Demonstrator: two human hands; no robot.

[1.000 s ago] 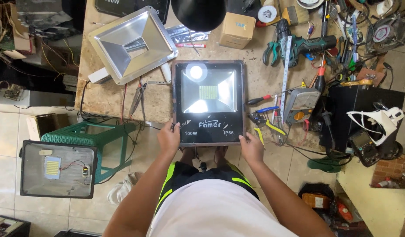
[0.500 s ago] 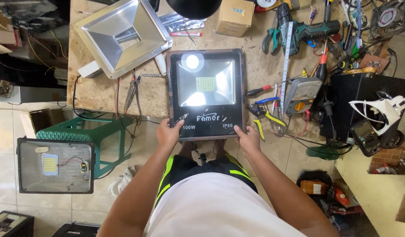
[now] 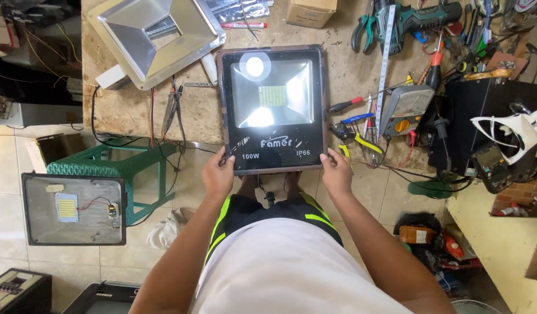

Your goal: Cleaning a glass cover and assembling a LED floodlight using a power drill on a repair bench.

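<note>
Floodlight: a black LED floodlight [image 3: 272, 110] was laid face-up on the stone workbench [image 3: 350, 75], near edge overhanging the bench edge toward the person; glass front glared with reflected light.
Left hand: the left hand [image 3: 217, 174] was clamped on the lower-left corner of the frame, thumb on the front face.
Right hand: the right hand [image 3: 336, 172] was clamped on the lower-right corner, same grip.
Left of lamp: a bare aluminium reflector [image 3: 155, 38] was set tilted at the bench's far-left corner, with a red marker [image 3: 243, 25] just beside it.
Right of lamp: a metal ruler [image 3: 385, 58], a red-handled screwdriver [image 3: 345, 104], yellow-handled pliers [image 3: 355, 141] and a multimeter [image 3: 405, 107] were scattered close by.
Floor: a green plastic stool [image 3: 114, 168] was placed under the bench edge, and an opened lamp housing [image 3: 74, 209] with its LED board exposed was leaned near it.
</note>
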